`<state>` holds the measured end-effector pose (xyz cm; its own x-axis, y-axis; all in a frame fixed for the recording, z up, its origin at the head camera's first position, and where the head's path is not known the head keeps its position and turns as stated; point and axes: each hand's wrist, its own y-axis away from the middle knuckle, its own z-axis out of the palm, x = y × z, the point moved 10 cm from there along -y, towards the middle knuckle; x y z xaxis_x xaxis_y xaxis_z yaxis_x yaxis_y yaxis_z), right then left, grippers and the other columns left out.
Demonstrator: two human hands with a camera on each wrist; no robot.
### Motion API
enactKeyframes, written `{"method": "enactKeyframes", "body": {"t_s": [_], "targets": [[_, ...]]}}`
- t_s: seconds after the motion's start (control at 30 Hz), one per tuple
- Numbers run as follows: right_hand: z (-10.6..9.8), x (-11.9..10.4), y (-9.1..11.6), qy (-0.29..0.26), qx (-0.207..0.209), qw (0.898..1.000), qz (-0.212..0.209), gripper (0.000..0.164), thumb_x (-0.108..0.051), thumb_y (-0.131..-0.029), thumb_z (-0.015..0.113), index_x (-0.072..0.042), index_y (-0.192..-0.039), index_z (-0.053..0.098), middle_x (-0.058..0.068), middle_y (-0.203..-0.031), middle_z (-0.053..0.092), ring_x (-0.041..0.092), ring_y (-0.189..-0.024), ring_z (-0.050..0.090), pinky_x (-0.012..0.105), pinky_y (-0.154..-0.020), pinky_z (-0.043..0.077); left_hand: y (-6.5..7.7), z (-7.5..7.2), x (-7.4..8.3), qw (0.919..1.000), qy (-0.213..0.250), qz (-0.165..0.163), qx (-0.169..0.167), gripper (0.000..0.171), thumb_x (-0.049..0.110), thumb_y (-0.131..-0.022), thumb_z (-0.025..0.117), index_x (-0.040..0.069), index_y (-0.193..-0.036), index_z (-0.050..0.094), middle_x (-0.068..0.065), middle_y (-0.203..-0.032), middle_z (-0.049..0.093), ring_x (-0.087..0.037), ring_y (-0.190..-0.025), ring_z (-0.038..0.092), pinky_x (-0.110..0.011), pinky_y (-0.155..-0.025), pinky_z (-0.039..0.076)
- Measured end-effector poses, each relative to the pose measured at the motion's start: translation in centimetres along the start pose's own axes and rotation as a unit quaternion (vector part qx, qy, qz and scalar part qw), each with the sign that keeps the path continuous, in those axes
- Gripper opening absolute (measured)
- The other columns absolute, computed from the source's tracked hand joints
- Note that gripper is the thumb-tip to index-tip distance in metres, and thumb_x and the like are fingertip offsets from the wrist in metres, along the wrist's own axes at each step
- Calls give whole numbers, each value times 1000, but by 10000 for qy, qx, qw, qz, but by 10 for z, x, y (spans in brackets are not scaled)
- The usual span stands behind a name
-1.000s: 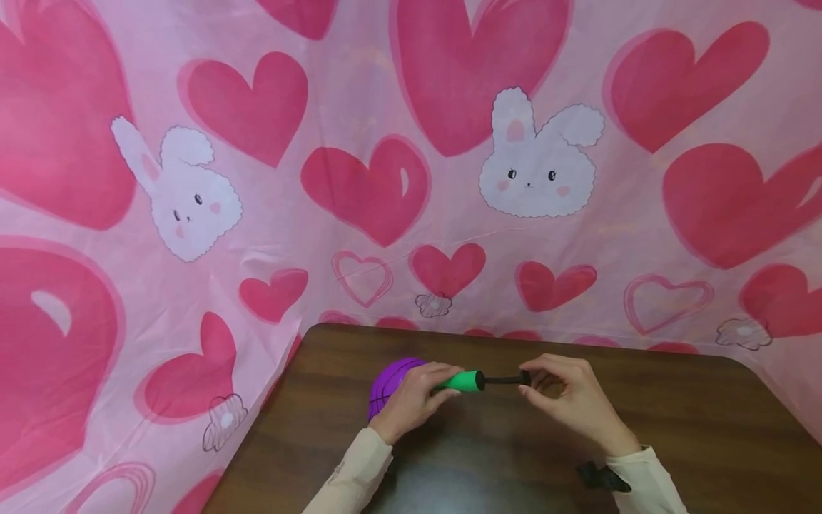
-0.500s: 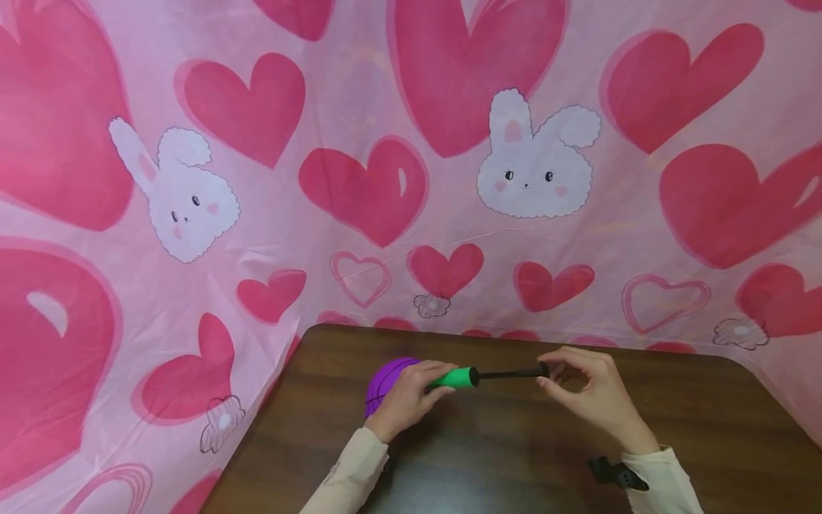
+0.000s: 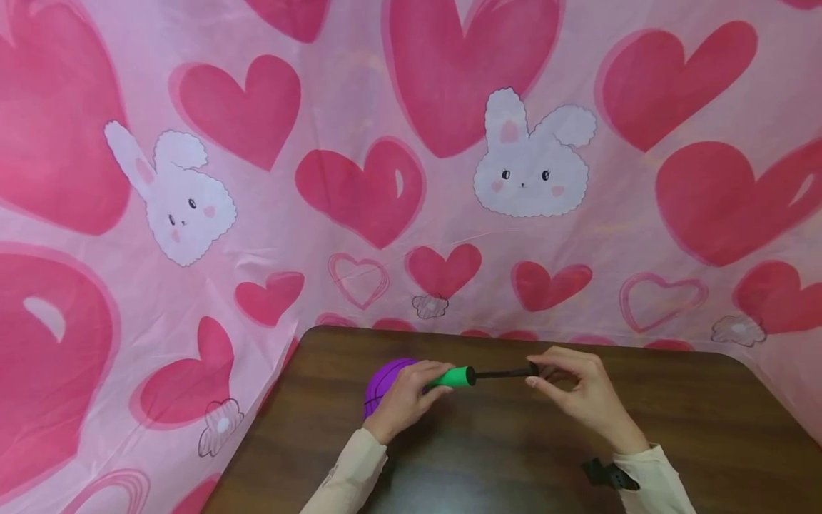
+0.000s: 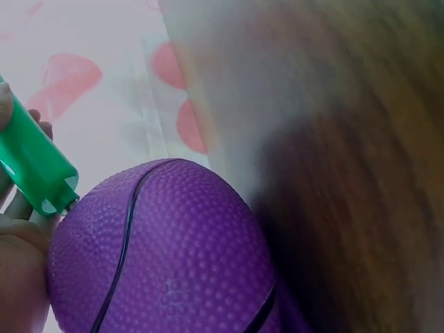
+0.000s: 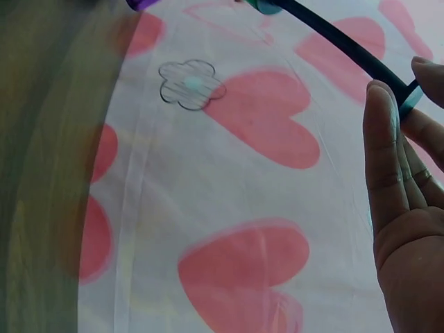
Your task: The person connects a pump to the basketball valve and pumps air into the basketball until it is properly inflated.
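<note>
My left hand (image 3: 406, 401) grips the green barrel of a small hand pump (image 3: 454, 377). In the left wrist view, the barrel's metal-tipped end (image 4: 68, 207) meets the side of a purple ball (image 4: 173, 243) with black seam lines and a pebbled skin. How deep the tip sits cannot be made out. From the barrel's other end a black rod (image 3: 501, 374) extends to the right. At its far end, fingers and thumb of my right hand (image 3: 587, 392) hold the black handle; the right wrist view shows it between them. My left hand partly hides the ball in the head view.
A brown wood-grain table (image 3: 514, 457) with rounded far corners lies beneath both hands. Behind it and to the left hangs a pink sheet (image 3: 449, 214) printed with hearts and rabbit faces. A black wrist device (image 3: 610, 473) sits at my right cuff.
The pump's rod was first drawn further out as my right hand moved right, then slid slightly back in. My left hand keeps its grip on the barrel by the ball.
</note>
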<state>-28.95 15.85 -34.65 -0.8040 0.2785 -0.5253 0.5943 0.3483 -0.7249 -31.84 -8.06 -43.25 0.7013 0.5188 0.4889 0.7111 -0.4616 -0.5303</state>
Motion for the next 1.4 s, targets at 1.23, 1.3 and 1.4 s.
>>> {"method": "enactKeyframes", "body": {"t_s": [1.23,1.3,1.4], "targets": [[65,13,12,88,-165,9980,604,36,0,-75,90,-2,-110,80,7,-91,78,4,-71,71,16,-64,59,0,8,14,9981,-282,536,79,37,17,-96,76,15,-132,71,-1,-125,77,-15,-112,74,-30,-96,61],[67,14,12,139,-214,9976,647,35,-1,-76,90,-3,-110,79,7,-92,78,4,-71,71,17,-64,60,0,7,14,9983,-267,520,70,37,17,-95,76,15,-132,71,-2,-125,77,-15,-111,74,-30,-96,60],[68,16,12,248,-301,9967,710,34,-3,-78,89,-6,-110,79,8,-93,78,3,-72,70,21,-64,61,-1,6,14,9986,-206,478,68,37,17,-95,76,14,-132,72,-2,-124,77,-15,-111,74,-30,-95,61]]}}
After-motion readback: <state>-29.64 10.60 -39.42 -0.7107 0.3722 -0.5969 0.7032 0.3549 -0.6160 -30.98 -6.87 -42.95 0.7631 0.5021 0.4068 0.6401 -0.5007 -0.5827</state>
